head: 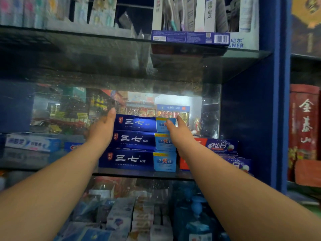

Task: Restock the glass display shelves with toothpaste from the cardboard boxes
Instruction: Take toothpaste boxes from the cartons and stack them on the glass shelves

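Left hand (102, 130) is pressing flat, right hand (175, 132) pinching the top toothpaste box (137, 123) between them; uneven shoving could topple the stack (135, 151) beneath.

View was dim, blue-cast. Brightest light showed through the back glass (175, 101) at the shelf's (139, 173) rear edge. Top-left packs (26, 13) were blurred; frame edges bowed.

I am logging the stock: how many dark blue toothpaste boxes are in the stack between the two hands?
3. The bottom box lies on the glass shelf, middle box on it, top box uppermost, touched by the left hand and right hand. More may be hidden behind.
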